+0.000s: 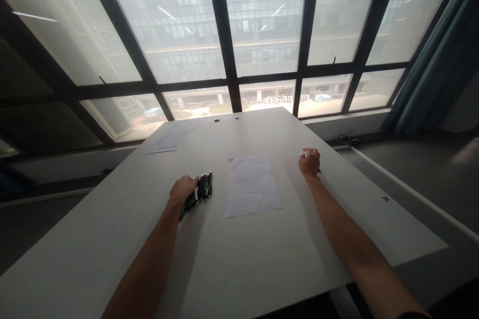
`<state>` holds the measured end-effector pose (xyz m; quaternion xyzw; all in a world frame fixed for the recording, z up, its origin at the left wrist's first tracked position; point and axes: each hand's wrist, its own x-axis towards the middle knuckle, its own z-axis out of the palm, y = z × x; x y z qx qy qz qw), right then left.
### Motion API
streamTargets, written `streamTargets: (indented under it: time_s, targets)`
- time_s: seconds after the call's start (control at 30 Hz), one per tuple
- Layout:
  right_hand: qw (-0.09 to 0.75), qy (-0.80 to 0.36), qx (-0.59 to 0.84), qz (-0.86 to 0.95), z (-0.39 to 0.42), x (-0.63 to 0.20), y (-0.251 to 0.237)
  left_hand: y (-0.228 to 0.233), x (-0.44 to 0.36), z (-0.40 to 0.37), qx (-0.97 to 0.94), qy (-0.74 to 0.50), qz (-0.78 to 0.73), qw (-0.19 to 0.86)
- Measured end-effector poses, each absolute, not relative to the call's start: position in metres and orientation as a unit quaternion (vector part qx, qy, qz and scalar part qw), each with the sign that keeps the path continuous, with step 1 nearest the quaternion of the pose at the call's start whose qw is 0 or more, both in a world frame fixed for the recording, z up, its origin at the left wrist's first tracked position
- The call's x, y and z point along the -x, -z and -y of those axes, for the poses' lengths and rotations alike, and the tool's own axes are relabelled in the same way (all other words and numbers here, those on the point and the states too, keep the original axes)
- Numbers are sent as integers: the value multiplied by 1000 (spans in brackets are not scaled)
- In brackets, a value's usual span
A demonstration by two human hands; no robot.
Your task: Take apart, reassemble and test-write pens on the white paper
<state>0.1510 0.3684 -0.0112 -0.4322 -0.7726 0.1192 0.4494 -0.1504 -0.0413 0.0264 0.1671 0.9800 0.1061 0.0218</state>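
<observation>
On the left side of the white table [239, 254], a row of several black pens [205, 187], some with green parts, lies side by side. My left hand [183, 188] rests over the left end of this row, its fingers closed on a pen there; its fingertips are partly hidden. Farther right, my right hand [310, 162] is closed in a fist above the tabletop. A small light tip sticks out at its left and a dark end shows at its right, like a pen held through the fist. Between both hands lies a blank-looking white sheet of paper [252, 184].
More papers [170, 137] lie at the far left of the table. Two small dark round spots are near its far edge. Large windows [262, 25] stand behind it, with a blue curtain [430, 55] at right. A small dark mark [385, 199] is near the right edge.
</observation>
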Motion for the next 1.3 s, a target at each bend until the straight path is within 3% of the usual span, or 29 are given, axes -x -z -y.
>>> streamTargets:
  time_s: [0.17, 0.33, 0.43, 0.5, 0.57, 0.67, 0.9, 1.3]
  targets:
    - [473, -124, 402, 774, -365, -149, 11, -33, 151, 41, -185, -117, -975, 24]
    - [490, -135, 361, 782, -357, -145, 3, -68, 143, 36, -209, -200, -957, -25]
    - [508, -153, 326, 783, -342, -138, -3, -84, 117, 18, -234, -364, -901, -34]
    - [507, -190, 288, 790, -322, -129, -6, -84, 90, -2, -259, -510, -820, 14]
    - [483, -252, 218, 810, -296, -118, -6, -72, 60, -24, -281, -637, -713, 83]
    - [425, -355, 115, 825, -259, -105, -2, -43, 24, -52, -301, -726, -603, 136]
    - [271, -500, 33, 822, -241, -102, 10, -4, 9, -63, -324, -743, -554, 187]
    - [326, -553, 68, 764, -256, -101, 12, -5, 25, -55, -365, -648, -667, 44]
